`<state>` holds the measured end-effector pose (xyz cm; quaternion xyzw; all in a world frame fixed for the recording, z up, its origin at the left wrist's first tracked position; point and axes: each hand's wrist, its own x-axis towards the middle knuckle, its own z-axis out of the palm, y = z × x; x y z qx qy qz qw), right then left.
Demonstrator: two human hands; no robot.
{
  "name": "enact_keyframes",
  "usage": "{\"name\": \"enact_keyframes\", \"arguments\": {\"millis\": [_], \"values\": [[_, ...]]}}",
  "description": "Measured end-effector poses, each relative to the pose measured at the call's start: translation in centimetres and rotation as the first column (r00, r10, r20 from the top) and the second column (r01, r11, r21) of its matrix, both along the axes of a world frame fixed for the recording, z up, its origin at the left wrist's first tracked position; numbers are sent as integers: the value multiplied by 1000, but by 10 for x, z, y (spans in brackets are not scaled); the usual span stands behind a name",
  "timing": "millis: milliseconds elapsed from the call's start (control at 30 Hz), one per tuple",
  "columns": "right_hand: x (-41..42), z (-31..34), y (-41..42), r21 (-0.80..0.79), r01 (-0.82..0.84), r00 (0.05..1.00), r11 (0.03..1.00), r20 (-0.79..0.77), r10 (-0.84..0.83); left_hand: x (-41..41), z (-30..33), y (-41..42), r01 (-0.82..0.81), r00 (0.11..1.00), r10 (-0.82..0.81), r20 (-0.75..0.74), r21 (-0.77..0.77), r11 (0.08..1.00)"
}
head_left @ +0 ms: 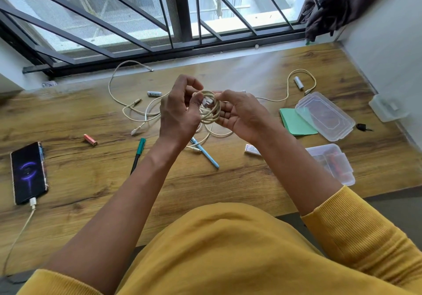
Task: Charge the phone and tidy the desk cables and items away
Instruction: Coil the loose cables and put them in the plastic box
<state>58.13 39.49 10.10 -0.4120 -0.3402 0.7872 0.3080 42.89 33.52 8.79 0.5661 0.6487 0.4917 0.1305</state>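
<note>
Head view, left to right. At the near left of the wooden desk (75,176) lies the black smartphone (28,172), its screen lit with a charging animation and a white charging lead (21,228) plugged into its near end, so the charging step appears done. Right of it rest a small copper-pink battery (90,139), a dark pen with a teal cap (138,155) and a light-blue pen (205,156). Further back, loose cream cables (127,109) sprawl beside a white battery (154,93).

At centre, above the desk, the left hand (179,117) and right hand (242,116) hold a coiled cream braided cable (210,109); the left grip pinches the loops near the white plug, and the right grip is curled closed round the coil's far side.

To the right lie a green paper pad (295,122), a clear plastic lid (324,115), a clear plastic box (331,164) with items inside, and a second white battery (298,82).

Handling: the cable looks light, limp and springy; the coil would likely loosen if released, so it is best held across all loops at once, not by the plug.
</note>
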Motion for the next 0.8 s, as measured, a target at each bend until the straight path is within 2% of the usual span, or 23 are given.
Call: {"name": "enact_keyframes", "arguments": {"millis": [67,133,233,333,400,633,800], "values": [[-3,0,-1,72,21,998,997,64,-26,0,0,0,-54,998,55,-6,16,998],[-5,1,-2,131,52,994,990,94,-64,-1,-1,1,-99,994,99,50,-2,995],[-6,2,-2,201,61,989,978,120,-87,-6,-1,3,-88,971,98,219,-56,995],[-5,3,-4,232,28,992,972,114,-56,-10,1,4,-38,906,69,417,-82,996],[-4,4,-5,239,11,994,971,102,-37,-10,3,3,-11,877,51,477,-85,996],[1,2,-6,146,82,996,986,24,-87,-3,3,-1,50,862,-4,507,-79,996],[7,-3,-9,119,52,997,992,47,-58,4,1,0,35,868,-2,497,-56,998]]}}
